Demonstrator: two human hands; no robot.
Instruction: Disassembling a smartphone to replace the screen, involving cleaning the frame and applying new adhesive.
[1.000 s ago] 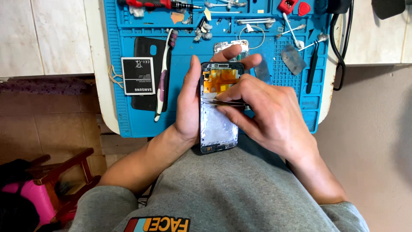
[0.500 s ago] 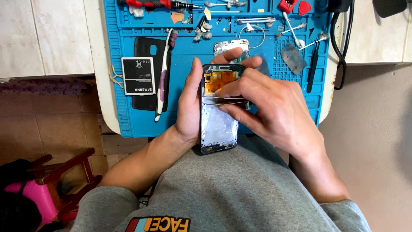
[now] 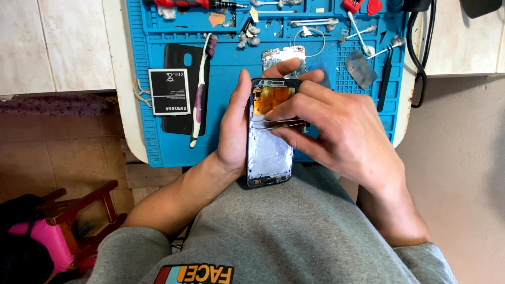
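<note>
Head view: left hand (image 3: pixel 234 129) cradles opened phone frame (image 3: pixel 269 158) above the lap. Right hand (image 3: pixel 336 131) pinches tweezers (image 3: pixel 279 123) across the frame. Beyond the hands: blue mat (image 3: pixel 231 142) on the counter (image 3: pixel 118 79); battery (image 3: pixel 169 91) and toothbrush (image 3: pixel 199 97) left of the left hand.

A single head-worn camera looked steeply down, close over the lap and the near bench (image 3: pixel 123 105) edge.

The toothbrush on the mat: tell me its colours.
The toothbrush is white and purple, seen in the head view.
</note>
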